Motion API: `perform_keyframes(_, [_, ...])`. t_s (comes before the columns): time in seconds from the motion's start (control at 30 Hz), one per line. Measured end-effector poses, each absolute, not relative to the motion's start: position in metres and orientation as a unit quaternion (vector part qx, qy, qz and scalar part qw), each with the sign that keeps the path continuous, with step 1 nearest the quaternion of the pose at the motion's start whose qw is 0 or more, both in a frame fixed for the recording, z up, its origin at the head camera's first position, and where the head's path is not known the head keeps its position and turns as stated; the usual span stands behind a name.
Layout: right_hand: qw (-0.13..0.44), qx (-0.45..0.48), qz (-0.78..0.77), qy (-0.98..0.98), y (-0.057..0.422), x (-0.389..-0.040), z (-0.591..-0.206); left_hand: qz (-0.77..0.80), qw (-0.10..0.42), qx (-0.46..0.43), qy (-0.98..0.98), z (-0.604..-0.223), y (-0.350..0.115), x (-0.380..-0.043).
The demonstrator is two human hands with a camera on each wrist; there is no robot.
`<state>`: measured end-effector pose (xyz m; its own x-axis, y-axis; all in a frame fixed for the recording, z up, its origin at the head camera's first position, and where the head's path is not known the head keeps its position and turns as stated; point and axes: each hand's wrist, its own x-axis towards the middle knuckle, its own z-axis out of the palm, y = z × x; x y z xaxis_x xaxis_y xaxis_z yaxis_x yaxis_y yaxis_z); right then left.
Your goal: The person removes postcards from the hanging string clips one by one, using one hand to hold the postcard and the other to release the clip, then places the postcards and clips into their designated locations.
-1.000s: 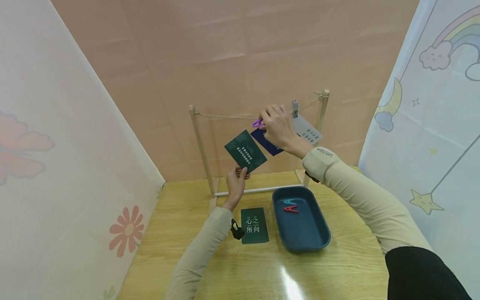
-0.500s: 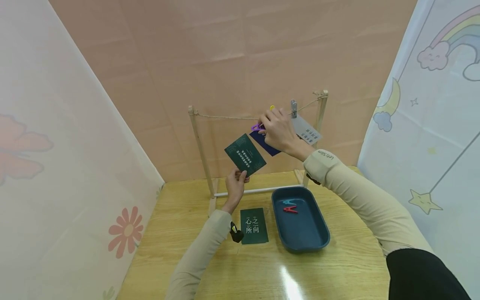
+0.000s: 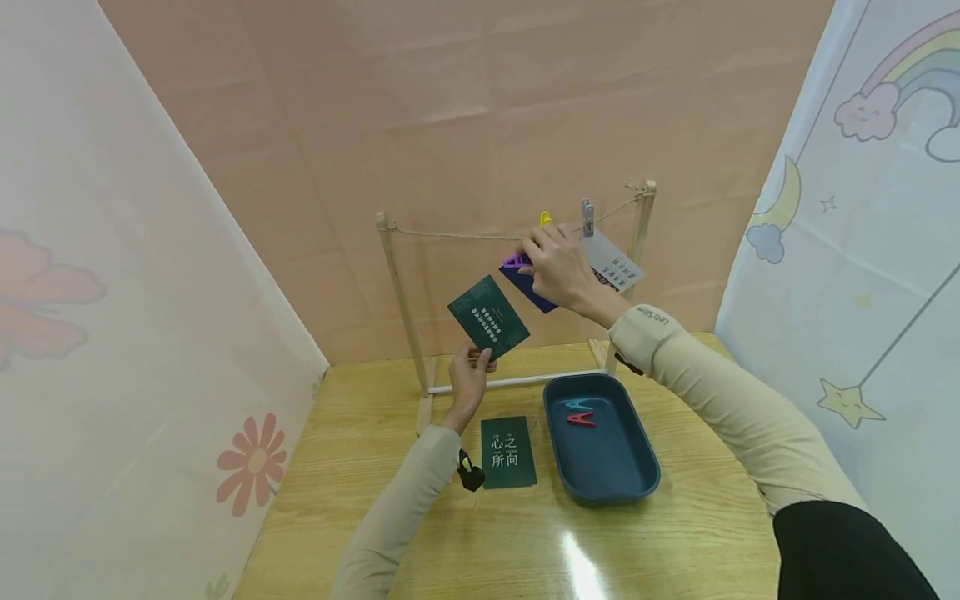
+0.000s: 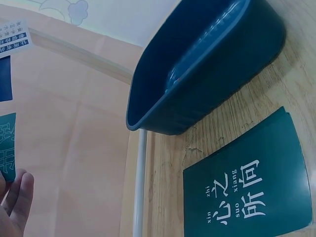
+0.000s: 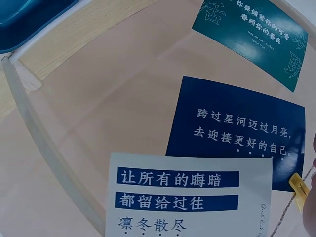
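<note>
My left hand (image 3: pixel 468 382) pinches a green printed card (image 3: pixel 489 315) by its lower edge, thumb in front, and holds it tilted below the twine. Up near the twine (image 3: pixel 457 235), my right hand (image 3: pixel 560 265) pinches a purple clothespin (image 3: pixel 515 262). Partly behind that hand hangs a dark blue card (image 3: pixel 527 287); a yellow clothespin (image 5: pixel 299 190) grips its edge at the twine in the right wrist view. To the right, a grey clothespin (image 3: pixel 588 218) holds a white card (image 3: pixel 613 260) on the twine. Only fingertips of the right hand show in its wrist view.
A wooden frame (image 3: pixel 403 304) carries the twine, with a white bar (image 3: pixel 525 380) low across it. On the table, a blue tray (image 3: pixel 617 477) holds a light blue clothespin (image 3: pixel 578 405) and a red clothespin (image 3: pixel 581 419). Left of it lies a small stack of green cards (image 3: pixel 508 452).
My right hand has shifted slightly down with the purple clothespin, and the yellow clothespin now shows above it. My left hand and its green card have sunk a little.
</note>
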<state>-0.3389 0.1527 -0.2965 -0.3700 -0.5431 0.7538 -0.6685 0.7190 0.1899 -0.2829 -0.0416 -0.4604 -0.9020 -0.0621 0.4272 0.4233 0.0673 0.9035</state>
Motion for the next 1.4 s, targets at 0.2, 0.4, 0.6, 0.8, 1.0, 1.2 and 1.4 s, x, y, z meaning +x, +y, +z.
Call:
perform_keyframes(0.2, [0.415,0.376,0.08,-0.824,0.156,-0.34,-0.303,-0.661,0.195,-0.116,-0.716,-0.482,-0.042,-0.299])
perform_keyframes(0.4, [0.401,0.383,0.088,-0.828,0.159,-0.337,-0.309,-0.656,0.194,-0.098,-0.723,-0.485,-0.044,-0.299])
perform_keyframes(0.6, [0.397,0.386,0.084,-0.829,0.161,-0.338,-0.314,-0.652,0.188,-0.097,-0.728,-0.485,-0.047,-0.298])
perform_keyframes(0.8, [0.39,0.386,0.088,-0.832,0.165,-0.338,-0.317,-0.659,0.185,-0.105,-0.722,-0.487,-0.05,-0.3])
perform_keyframes(1.0, [0.39,0.392,0.086,-0.829,0.167,-0.338,-0.322,-0.663,0.179,-0.109,-0.719,-0.492,-0.053,-0.301])
perform_keyframes(1.2, [0.387,0.395,0.085,-0.829,0.17,-0.34,-0.329,-0.657,0.165,-0.104,-0.728,-0.478,-0.053,-0.29])
perform_keyframes(1.4, [0.373,0.395,0.093,-0.834,0.171,-0.338,-0.333,-0.652,0.153,-0.115,-0.734,-0.47,-0.053,-0.28])
